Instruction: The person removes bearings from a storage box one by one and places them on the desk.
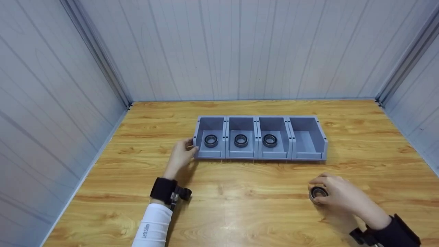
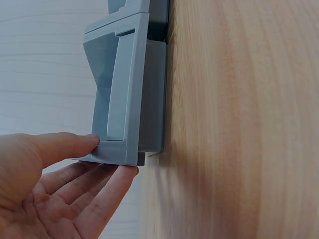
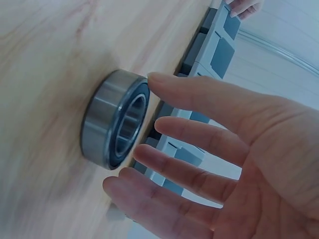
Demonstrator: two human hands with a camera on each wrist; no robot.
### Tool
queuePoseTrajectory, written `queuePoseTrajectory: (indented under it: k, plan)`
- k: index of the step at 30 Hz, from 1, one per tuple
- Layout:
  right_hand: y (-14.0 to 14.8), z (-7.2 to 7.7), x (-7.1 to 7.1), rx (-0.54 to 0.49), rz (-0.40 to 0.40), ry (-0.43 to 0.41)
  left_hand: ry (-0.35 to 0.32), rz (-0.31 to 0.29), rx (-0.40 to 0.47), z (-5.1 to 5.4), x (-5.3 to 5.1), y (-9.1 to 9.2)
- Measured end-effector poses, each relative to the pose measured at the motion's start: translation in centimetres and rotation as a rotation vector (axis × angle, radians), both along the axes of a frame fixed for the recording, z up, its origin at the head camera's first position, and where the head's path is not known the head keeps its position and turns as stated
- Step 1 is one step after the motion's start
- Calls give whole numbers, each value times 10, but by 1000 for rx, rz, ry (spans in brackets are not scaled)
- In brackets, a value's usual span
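Observation:
In the head view, a row of grey plastic bins (image 1: 241, 155) stands on the table. My left hand (image 1: 180, 156) holds the front corner of the leftmost bin (image 2: 132, 84), thumb on its front rim and fingers beneath and behind the side. One ball bearing lies in each of the three left bins: a first bearing (image 1: 211, 145), a second bearing (image 1: 241, 145) and a third bearing (image 1: 270, 145). Toward the front right, my right hand (image 1: 343, 195) reaches around another bearing (image 3: 99, 124) flat on the table. Its thumb tip meets or nearly meets the bearing's rim; the other fingers are loosely extended beside it.
The rightmost bin (image 1: 307, 156) shows a bare floor. Wood-patterned table (image 1: 233, 206) extends in front of the row. Pale panel walls (image 1: 219, 51) close off the back and both sides.

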State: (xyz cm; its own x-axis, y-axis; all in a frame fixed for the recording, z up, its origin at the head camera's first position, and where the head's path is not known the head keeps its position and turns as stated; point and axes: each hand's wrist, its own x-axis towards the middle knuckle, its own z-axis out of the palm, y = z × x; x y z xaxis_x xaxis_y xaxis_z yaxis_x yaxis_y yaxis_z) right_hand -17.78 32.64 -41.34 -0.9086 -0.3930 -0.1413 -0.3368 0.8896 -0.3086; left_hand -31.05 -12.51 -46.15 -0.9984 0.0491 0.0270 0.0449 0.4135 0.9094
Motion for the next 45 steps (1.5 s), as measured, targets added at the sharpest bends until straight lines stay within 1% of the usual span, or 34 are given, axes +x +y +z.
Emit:
queuePoseTrajectory:
  k: [3, 10, 15, 17, 24, 30, 35, 40, 45]
  plan:
    - [0, 2, 0, 5, 6, 41, 7, 1, -10, -1, 0, 0]
    - [0, 10, 0, -29, -6, 71, -13, 5, 1, -1, 1, 0]
    - [-3, 17, -2, -40, -8, 159, -8, 2, 12, 0, 1, 0]
    - [-5, 21, -3, -46, -9, 189, -9, 2, 16, 0, 1, 1]
    - [-12, 34, -9, -55, -18, 232, -22, 6, -5, 0, 0, 0]
    - [-16, 40, -15, -63, -5, 282, -16, 7, -14, 0, 0, 0]
    - [-19, 45, -20, -75, 12, 299, -17, 1, -13, 0, 0, 0]
    - [-22, 49, -24, -93, 12, 289, -16, 1, -17, 1, 1, 0]
    - [-26, 54, -30, -105, -8, 276, -20, 4, -17, 0, 1, 0]
